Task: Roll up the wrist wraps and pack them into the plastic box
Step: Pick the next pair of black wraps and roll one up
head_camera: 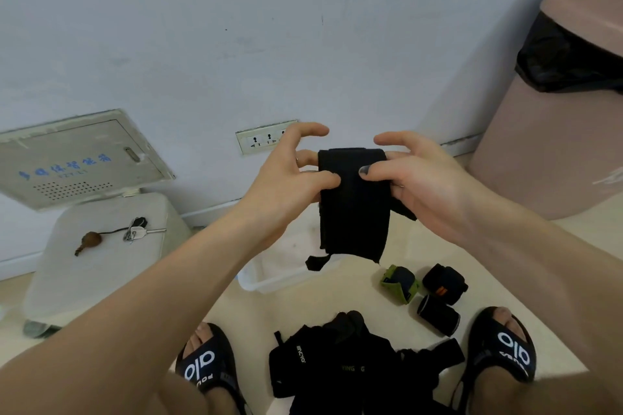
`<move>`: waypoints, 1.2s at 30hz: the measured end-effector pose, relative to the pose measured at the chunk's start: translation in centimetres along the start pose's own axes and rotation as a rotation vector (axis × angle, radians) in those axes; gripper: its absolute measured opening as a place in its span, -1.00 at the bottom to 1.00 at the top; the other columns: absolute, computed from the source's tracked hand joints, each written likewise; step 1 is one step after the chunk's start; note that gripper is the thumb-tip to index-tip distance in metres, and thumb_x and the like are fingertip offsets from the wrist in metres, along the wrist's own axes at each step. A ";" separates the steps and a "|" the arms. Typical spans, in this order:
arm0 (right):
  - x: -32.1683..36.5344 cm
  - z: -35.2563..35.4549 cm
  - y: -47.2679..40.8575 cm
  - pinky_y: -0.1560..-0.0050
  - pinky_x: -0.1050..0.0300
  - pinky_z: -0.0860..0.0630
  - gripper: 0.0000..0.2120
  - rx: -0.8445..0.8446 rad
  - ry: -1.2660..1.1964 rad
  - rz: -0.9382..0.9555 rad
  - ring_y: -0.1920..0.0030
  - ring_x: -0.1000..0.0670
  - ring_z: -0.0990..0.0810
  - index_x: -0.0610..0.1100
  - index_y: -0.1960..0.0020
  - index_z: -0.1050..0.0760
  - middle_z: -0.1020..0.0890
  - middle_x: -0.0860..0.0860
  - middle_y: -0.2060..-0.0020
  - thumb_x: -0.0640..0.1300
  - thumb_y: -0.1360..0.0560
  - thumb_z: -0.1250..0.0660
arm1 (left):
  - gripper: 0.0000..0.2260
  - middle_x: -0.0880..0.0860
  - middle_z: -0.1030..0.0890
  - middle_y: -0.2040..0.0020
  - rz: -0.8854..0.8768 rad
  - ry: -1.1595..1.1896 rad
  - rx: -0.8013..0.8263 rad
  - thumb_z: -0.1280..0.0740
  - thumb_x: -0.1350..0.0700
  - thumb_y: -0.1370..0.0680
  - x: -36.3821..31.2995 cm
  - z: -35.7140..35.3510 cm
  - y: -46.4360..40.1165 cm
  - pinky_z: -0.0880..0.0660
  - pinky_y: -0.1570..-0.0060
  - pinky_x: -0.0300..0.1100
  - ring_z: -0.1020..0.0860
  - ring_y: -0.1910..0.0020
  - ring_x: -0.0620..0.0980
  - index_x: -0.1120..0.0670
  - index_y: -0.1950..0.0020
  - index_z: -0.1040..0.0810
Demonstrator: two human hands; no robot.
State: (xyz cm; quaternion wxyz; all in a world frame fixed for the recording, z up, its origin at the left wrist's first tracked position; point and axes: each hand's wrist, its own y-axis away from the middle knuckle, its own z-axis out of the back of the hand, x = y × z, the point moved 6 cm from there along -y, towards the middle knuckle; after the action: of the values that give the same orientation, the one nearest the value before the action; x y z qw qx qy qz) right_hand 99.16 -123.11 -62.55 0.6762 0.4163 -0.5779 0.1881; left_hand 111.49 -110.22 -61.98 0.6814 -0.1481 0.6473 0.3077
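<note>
A black wrap (pixel 352 199) hung in the air between both hands, its top turned over and its tail loose above the box (pixel 269 274). The left hand (pixel 286 178) and right hand (pixel 421 178) each pinched an upper edge, thumbs in front. Rolling seemed barely begun; next it needed tight turns downward. Three rolls (pixel 435 293) lay on the floor beside the box, with a black pile (pixel 354 357) nearer the feet.

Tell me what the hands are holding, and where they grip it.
Both hands hold one black wrist wrap at its upper end: the left hand pinches its left edge, the right hand its right edge. The rest hangs loose.
</note>
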 end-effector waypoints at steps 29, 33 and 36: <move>3.4 1.1 1.6 -0.07 0.00 -0.66 -0.60 0.038 -0.183 0.289 0.02 -0.14 -0.74 -0.16 -0.33 -0.50 -0.74 -0.20 0.02 -0.35 -0.53 -0.44 | -0.87 -0.11 -0.65 0.14 -0.538 -0.621 -0.038 -0.43 -0.02 -0.59 -3.8 0.2 1.2 -0.53 0.03 -0.17 -0.58 0.10 -0.04 -0.14 -0.14 -0.62; 3.8 0.8 1.9 -0.11 0.03 -0.63 -0.57 0.088 -0.189 0.326 0.02 -0.10 -0.72 -0.17 -0.33 -0.50 -0.72 -0.16 0.05 -0.40 -0.50 -0.43 | -0.83 -0.05 -0.56 0.27 -0.566 -0.560 -0.100 -0.38 -0.05 -0.58 -4.2 0.3 1.5 -0.44 0.17 -0.19 -0.48 0.23 -0.07 0.03 -0.02 -0.64; 4.2 0.9 2.2 -0.11 0.10 -0.62 -0.57 0.101 -0.161 0.365 0.03 -0.05 -0.70 -0.19 -0.31 -0.52 -0.73 -0.08 0.08 -0.44 -0.48 -0.42 | -0.68 0.16 -0.46 0.30 -0.564 -0.492 -0.135 -0.37 -0.04 -0.61 -4.7 0.4 1.7 -0.30 0.28 -0.18 -0.37 0.30 -0.01 0.23 0.06 -0.60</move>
State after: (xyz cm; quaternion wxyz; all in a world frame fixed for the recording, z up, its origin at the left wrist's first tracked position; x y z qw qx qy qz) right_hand 98.09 -123.51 -57.90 0.5606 0.3518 -0.6859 0.3026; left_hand 110.91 -109.76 -57.04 0.8631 -0.2869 0.3764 0.1762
